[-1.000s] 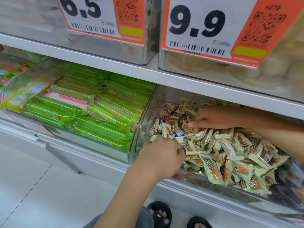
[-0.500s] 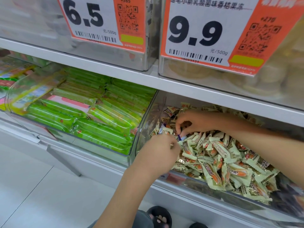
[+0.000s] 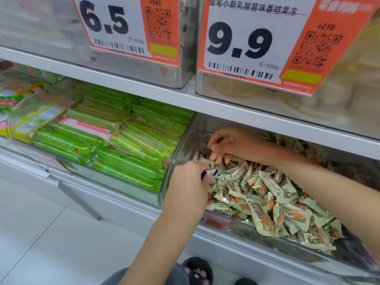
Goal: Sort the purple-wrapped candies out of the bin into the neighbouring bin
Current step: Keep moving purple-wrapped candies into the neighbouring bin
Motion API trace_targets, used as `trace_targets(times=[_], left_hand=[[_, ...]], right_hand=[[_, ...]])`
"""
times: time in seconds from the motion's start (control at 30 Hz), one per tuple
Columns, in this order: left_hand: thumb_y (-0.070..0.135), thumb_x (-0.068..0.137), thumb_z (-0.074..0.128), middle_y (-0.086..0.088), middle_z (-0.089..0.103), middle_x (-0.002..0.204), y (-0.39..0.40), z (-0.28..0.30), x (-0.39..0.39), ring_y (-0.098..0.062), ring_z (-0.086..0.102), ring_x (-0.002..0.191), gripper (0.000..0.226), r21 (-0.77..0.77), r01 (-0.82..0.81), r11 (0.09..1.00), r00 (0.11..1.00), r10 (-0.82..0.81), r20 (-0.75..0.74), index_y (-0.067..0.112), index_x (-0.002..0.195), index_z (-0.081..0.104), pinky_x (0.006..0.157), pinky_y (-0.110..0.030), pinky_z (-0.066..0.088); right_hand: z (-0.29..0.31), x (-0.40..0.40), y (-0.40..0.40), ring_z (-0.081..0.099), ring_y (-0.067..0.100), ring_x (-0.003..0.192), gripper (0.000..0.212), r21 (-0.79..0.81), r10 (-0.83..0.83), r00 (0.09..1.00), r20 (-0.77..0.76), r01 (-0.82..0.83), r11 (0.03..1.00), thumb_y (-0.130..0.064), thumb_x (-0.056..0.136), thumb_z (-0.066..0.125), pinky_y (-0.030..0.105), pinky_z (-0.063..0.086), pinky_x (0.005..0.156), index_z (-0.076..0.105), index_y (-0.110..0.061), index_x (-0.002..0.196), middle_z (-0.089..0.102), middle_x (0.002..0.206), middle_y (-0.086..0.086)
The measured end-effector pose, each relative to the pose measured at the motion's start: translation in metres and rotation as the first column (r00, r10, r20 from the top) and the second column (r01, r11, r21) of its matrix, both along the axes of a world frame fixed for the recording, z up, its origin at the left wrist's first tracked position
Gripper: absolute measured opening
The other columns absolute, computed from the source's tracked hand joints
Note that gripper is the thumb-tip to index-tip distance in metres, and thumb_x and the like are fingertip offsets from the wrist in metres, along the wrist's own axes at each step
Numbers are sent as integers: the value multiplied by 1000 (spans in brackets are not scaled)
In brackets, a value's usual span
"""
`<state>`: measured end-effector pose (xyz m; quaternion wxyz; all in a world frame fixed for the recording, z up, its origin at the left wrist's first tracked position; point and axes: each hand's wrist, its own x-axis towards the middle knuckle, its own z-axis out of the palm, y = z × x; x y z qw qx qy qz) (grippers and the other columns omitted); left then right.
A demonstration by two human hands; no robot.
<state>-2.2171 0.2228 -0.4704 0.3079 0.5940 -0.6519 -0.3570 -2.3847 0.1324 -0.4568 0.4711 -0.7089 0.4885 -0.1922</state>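
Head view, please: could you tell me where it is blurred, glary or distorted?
Head view: the price tags bow with wide-angle distortion; the clear bin wall catches pale glare; the right edge smears; the left hand and its purple-wrapped candy look slightly soft.

Bare forearms; grey trousers (image 3: 176, 277); black sandals (image 3: 197, 268) (open-toed)

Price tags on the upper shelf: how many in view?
2. The 6.5 tag hangs on the left upper bin, the 9.9 tag on the right one. More may lie outside the frame.
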Motion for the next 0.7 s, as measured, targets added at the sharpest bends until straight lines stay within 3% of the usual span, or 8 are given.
trace_targets(times=[0.1, 0.2, 0.33, 0.4, 0.43, 0.5, 0.6, 0.7], left_hand=[[20, 93, 55, -9, 68, 82, 8, -1, 4, -23, 67, 75, 17, -84, -2, 996, 966, 23, 258, 12, 102, 67, 68, -37, 55], [17, 96, 47, -10, 65, 85, 7, 1, 5, -27, 63, 75, 21, -98, -4, 995, 945, 36, 326, 12, 107, 64, 65, -36, 51], [15, 95, 44, -7, 62, 78, 6, 1, 4, -25, 57, 67, 18, -104, 3, 995, 938, 34, 345, 11, 104, 60, 58, -34, 46], [20, 95, 46, -3, 56, 73, 7, 2, 4, -22, 51, 64, 15, -112, 0, 994, 936, 40, 348, 13, 102, 58, 56, -28, 39], [21, 95, 47, -2, 55, 71, 7, 3, 4, -21, 50, 63, 14, -109, -3, 994, 940, 40, 338, 13, 101, 57, 55, -26, 37], [23, 95, 51, -3, 58, 74, 8, 6, 3, -21, 55, 66, 11, -88, -18, 996, 951, 44, 306, 13, 100, 53, 55, -26, 37], [25, 94, 53, -1, 53, 72, 9, 7, 2, -21, 53, 66, 16, -88, -45, 995, 952, 69, 299, 15, 94, 41, 54, -25, 33], [24, 94, 54, -2, 54, 73, 8, 7, 1, -21, 53, 65, 17, -82, -64, 995, 954, 85, 286, 14, 92, 41, 52, -24, 33]], right_hand=[[-12, 1, -14, 61, 4, 88, 19, -206, 75, 928, -366, -159, 966, -15, 87, 66, 13, 49, 79, 64, -17, 107, 67, 106, 0], [-22, 1, -15, 56, 4, 94, 18, -153, 211, 813, -542, -342, 927, -24, 90, 62, 27, 46, 86, 65, -20, 107, 62, 104, -11], [-20, -21, -10, 67, 23, 85, 23, -7, 265, 769, -582, -330, 944, -42, 91, 58, 40, 53, 84, 71, -23, 85, 71, 93, -1], [-18, -22, -10, 67, 19, 63, 31, -23, 222, 826, -519, -273, 962, -48, 90, 55, 29, 56, 63, 72, -24, 82, 72, 76, -1], [-18, -18, -12, 61, 11, 51, 32, -85, 168, 866, -470, -234, 969, -47, 90, 55, 20, 49, 50, 72, -22, 82, 69, 68, -4], [-18, -4, -17, 60, 4, 59, 26, -201, 98, 906, -411, -195, 960, -40, 90, 59, 17, 42, 50, 70, -16, 92, 68, 77, -7], [-29, 17, -19, 57, -3, 78, 34, -121, 155, 881, -448, -232, 965, -38, 80, 72, 12, 40, 60, 61, -19, 106, 63, 100, -10], [-43, 27, -19, 52, 0, 65, 25, -108, 113, 883, -456, -181, 978, -24, 78, 75, 8, 36, 48, 59, -17, 97, 62, 87, -5]])
